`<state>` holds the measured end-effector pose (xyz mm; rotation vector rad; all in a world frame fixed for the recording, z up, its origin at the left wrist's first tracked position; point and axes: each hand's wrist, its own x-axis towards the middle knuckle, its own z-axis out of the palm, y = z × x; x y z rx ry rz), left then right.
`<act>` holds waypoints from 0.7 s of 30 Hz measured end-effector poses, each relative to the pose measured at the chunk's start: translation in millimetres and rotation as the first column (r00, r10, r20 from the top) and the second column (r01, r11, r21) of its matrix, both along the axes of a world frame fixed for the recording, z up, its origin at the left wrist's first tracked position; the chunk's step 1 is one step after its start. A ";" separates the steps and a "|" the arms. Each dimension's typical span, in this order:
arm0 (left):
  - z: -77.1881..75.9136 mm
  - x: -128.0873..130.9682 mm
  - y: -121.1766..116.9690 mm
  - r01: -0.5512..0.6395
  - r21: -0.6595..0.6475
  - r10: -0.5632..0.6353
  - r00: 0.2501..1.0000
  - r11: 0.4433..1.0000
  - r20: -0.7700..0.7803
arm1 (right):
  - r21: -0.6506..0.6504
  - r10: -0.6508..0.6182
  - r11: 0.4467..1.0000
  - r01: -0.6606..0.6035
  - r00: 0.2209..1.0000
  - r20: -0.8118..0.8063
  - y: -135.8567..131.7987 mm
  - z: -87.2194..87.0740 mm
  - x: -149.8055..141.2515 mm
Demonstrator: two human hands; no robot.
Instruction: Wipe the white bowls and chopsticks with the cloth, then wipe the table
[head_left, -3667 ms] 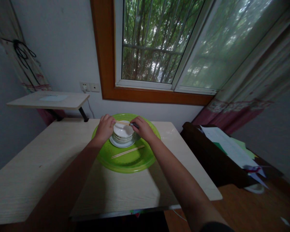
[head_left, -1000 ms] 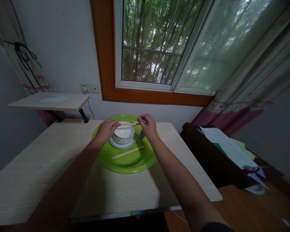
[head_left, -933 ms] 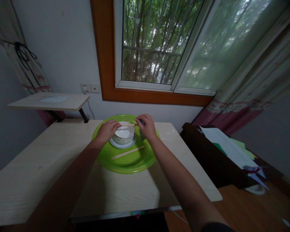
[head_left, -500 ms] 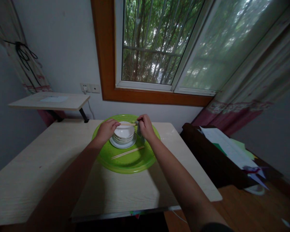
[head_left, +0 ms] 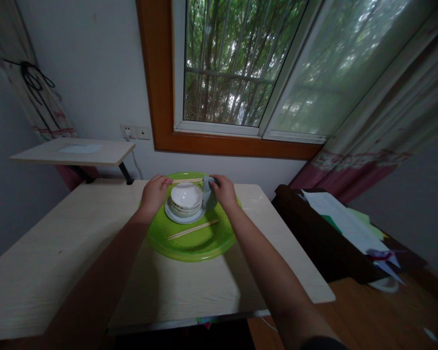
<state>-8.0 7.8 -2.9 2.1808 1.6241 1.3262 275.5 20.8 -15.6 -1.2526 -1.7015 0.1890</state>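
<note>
A round green tray (head_left: 190, 245) lies on the pale wooden table (head_left: 51, 262). On it stands a stack of white bowls (head_left: 186, 198) on a white plate. My left hand (head_left: 155, 191) pinches one end of a chopstick (head_left: 187, 181) held level behind the bowls. My right hand (head_left: 223, 189) is closed on a grey cloth (head_left: 208, 193) wrapped round the chopstick's other end. A second chopstick (head_left: 192, 229) lies loose on the tray in front of the bowls.
A small raised side table (head_left: 73, 150) stands at the back left. A dark cabinet (head_left: 324, 238) with papers (head_left: 346, 221) on top is close on the right. The window (head_left: 241, 68) and a curtain (head_left: 383, 131) are behind.
Both hands have lifted the chopstick from over the top bowl to just behind it. The grey cloth now shows more fully in my right hand.
</note>
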 end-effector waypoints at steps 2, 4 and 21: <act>-1.7 -3.7 3.5 -0.037 -0.016 0.038 0.999 0.999 0.032 | -0.004 -0.064 0.998 0.064 0.996 -0.061 1.1 0.2 3.7; -3.7 -6.2 6.3 -0.053 -0.031 0.054 0.997 0.998 0.055 | 0.013 -0.128 0.991 0.130 0.985 -0.118 0.4 2.1 6.4; -4.6 17.7 -4.6 0.302 -0.065 -0.309 0.926 0.951 -0.215 | 0.065 0.392 0.898 -0.435 0.858 0.331 -25.0 14.5 -33.2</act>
